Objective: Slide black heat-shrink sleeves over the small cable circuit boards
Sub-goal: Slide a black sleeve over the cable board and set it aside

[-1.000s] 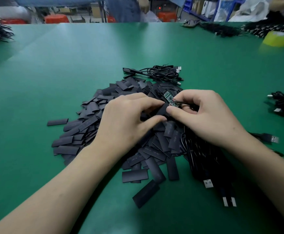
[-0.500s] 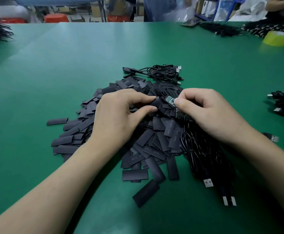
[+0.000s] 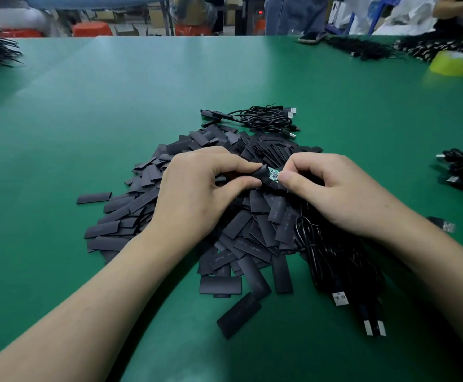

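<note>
Left hand: thumb and forefinger pinch a flat black heat-shrink sleeve.
Right hand: fingertips pinch a small green circuit board; the board's left end meets the sleeve's open end, above the pile.
Pile of loose black sleeves: heaped on the green tabletop under both hands.
Black USB cable bundle: beneath the right wrist.
Coiled black cables: just behind the pile.
</note>
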Tool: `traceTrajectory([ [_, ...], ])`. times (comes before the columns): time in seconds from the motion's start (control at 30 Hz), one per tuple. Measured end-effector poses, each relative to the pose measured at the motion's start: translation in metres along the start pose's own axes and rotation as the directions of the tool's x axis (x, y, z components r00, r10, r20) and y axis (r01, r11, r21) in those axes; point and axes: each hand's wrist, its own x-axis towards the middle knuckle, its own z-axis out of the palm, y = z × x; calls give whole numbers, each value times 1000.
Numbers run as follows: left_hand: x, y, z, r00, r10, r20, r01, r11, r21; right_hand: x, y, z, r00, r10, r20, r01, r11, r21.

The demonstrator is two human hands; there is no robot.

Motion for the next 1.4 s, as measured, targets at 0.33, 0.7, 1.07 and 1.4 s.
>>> traceTrajectory([
  [0.33,1,-2,0,1000,-8,-16,8,1000,12,0,0,-3,1000,-4,-3,4,1000,27],
  [0.7,1,-5,-1,1000,-5,4,5,1000,25,-1,-1,-1,1000,-13,-10,13,1000,6],
  [1.07,0,-9,-5,963,267,32,-264,916,302,-1,1,-1,999,-47,15,48,997,-61],
  [1.4,2,-7,-4,936,342,82,-350,893,284,-2,-1,-1,997,-59,56,65,991,-119],
])
